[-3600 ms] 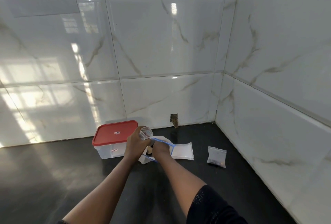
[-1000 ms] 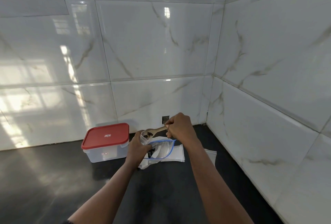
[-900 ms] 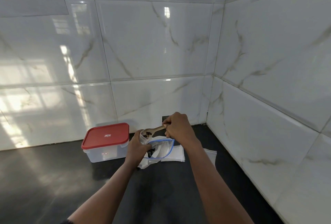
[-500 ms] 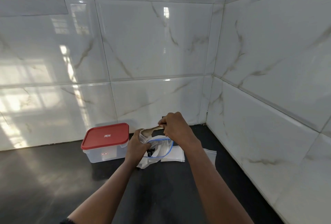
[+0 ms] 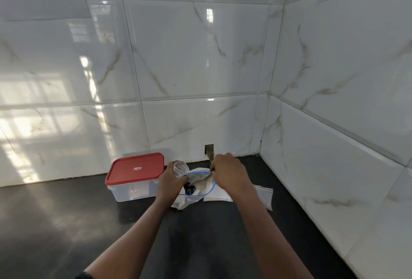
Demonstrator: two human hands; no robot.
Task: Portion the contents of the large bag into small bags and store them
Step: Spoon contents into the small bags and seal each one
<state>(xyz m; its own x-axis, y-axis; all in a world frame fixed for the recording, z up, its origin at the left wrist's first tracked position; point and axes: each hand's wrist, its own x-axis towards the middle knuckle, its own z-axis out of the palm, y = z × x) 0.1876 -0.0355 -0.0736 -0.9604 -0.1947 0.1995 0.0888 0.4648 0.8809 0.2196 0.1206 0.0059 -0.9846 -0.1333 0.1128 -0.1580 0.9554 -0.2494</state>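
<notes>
Now in the left hand [image 5: 171,181]: a small bag [image 5: 181,167], fingers curled round it below its open mouth, held upright just right of the red-lidded container [image 5: 136,168]; whether those fingers also pinch the large bag's rim, I cannot tell.
In the right hand [image 5: 230,175]: the handle of a wooden spoon [image 5: 201,185], fingers closed round it, farther right of the container; the spoon's bowl is dipped inside the large bag.
Where the large bag [image 5: 185,200] is: lying on the dark counter [image 5: 66,223] just right of the container, blue zip rim gaping; dark contents [image 5: 189,188] show through on its container side.
Stack of spare small bags [image 5: 217,196]: flat, right of the large bag, partly under the right forearm; one more bag [image 5: 266,198] lies farther right of the container, its contents hidden.
Risk, spill: likely if the loaded spoon travels tilted to the small bag, whose mouth is narrow and limp.
Risk, collapse: the large bag's soft rim may fold over the spoon, since nothing stiff props it.
Risk, forearm: it could drag the flat bags out of place.
Risk, storing: the container's lid is on, so a hand must be freed first.
Writing: a small red-and-white sticker [image 5: 137,168] on the lid and another on the container's front wall, both too small to read; no brand is legible.
</notes>
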